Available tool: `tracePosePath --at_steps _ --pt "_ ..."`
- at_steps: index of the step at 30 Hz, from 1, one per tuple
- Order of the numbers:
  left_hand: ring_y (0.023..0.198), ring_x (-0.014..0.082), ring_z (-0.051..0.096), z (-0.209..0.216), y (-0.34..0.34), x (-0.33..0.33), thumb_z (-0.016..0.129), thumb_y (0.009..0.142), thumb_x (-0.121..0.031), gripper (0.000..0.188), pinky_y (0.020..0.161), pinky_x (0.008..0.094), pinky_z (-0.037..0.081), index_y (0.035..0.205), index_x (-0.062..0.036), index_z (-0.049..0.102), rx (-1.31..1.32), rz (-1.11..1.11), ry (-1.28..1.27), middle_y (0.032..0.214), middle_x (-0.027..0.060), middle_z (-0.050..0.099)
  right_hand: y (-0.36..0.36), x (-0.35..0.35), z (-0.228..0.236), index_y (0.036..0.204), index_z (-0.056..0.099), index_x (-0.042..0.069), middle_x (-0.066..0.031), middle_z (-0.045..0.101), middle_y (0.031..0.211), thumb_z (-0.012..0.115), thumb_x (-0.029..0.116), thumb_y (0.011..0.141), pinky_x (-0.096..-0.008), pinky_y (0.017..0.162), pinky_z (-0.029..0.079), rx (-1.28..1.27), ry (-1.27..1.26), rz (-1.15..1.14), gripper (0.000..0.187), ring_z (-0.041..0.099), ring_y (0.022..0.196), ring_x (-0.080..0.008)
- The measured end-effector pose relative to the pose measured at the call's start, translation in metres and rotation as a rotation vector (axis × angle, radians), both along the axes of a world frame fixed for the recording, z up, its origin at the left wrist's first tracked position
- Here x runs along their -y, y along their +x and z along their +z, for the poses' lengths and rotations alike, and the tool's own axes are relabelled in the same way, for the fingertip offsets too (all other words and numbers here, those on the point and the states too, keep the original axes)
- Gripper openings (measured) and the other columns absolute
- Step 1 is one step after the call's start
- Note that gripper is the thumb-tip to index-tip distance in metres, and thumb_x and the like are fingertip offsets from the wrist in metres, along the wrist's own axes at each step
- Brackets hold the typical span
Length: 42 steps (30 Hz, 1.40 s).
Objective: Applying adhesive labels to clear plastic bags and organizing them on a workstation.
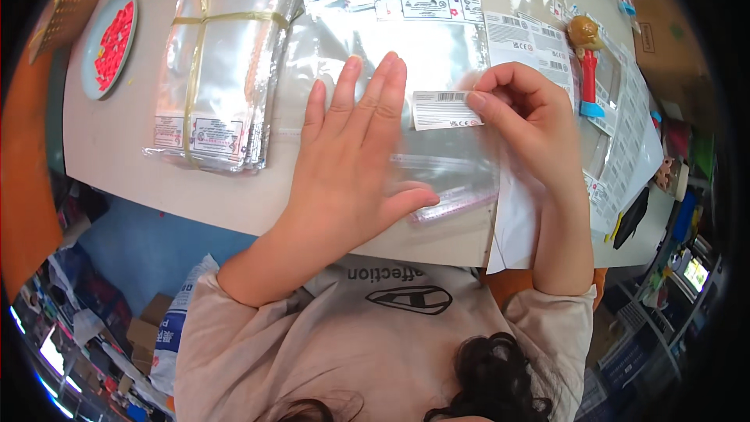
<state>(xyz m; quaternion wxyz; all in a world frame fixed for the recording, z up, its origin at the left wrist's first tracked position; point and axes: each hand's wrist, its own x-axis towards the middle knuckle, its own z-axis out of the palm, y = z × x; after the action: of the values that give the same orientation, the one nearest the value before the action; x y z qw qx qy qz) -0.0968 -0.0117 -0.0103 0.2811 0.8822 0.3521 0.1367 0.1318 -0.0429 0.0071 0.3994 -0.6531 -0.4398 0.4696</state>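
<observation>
My left hand lies flat with fingers stretched out on a clear plastic bag, the top one of a loose pile. Between the thumb and forefinger of my right hand is a small white barcode label, held by its right end just over the bag. The label's left part hangs free of my fingers. Sheets of similar labels lie to the right of the bags, beyond my right hand. Printed strips run across the far ends of the bags.
At the left is a bundle of clear bags tied with yellow ribbon. A plate of small red pieces stands beside it, near a tan basket. On the label sheets at the right lies a red and blue toy-like stick with a brown round top.
</observation>
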Motion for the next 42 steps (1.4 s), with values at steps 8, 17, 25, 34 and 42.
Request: tracePosePath --at_steps 8,17,25,34,42 --pt "0.143 0.047 0.023 0.003 0.0 -0.002 0.084 0.064 -0.047 0.12 0.114 0.0617 0.014 0.153 0.0014 0.019 -0.017 -0.004 -0.006 0.158 0.019 0.026 0.0 -0.002 0.004 0.095 0.065 0.0 0.0018 0.064 0.087 0.07 0.004 0.088 -0.0183 0.071 0.045 0.024 -0.024 0.046 0.009 0.057 0.078 -0.0043" --pt "0.144 0.0459 0.022 0.003 0.0 -0.002 0.083 0.064 -0.048 0.121 0.114 0.0614 0.013 0.153 0.0017 0.019 -0.021 -0.011 0.019 0.158 0.0192 0.026 -0.003 -0.002 -0.005 0.091 0.066 -0.002 0.0007 0.064 0.075 0.071 0.007 0.087 -0.02 0.06 0.044 0.135 0.086 0.03 0.011 0.055 0.066 -0.0041" --pt "0.146 0.0446 0.021 0.004 0.001 -0.002 0.084 0.063 -0.048 0.121 0.115 0.0606 0.012 0.153 0.0007 0.019 -0.034 -0.003 0.014 0.158 0.0186 0.026 -0.006 -0.002 0.002 0.091 0.066 0.0 0.0041 0.062 0.079 0.072 0.004 0.086 -0.0168 0.064 0.042 0.259 0.01 0.054 0.009 0.053 0.07 -0.0023" --pt "0.145 0.0446 0.021 0.005 0.0 -0.002 0.084 0.064 -0.046 0.119 0.115 0.06 0.012 0.154 -0.0012 0.02 -0.019 -0.003 -0.002 0.158 0.0184 0.027 -0.012 -0.001 0.0 0.088 0.066 0.002 0.0072 0.059 0.075 0.075 0.004 0.083 -0.0168 0.056 0.035 0.382 0.1 0.038 0.011 0.045 0.063 0.0" --pt "0.145 0.0448 0.022 0.005 0.0 -0.002 0.084 0.065 -0.045 0.118 0.115 0.0601 0.012 0.154 -0.0016 0.02 -0.024 0.008 -0.003 0.158 0.018 0.028 -0.016 0.001 -0.006 0.09 0.066 0.002 0.0016 0.062 0.084 0.08 0.005 0.076 -0.019 0.056 0.037 0.551 0.279 0.03 0.02 0.045 0.063 -0.0039"
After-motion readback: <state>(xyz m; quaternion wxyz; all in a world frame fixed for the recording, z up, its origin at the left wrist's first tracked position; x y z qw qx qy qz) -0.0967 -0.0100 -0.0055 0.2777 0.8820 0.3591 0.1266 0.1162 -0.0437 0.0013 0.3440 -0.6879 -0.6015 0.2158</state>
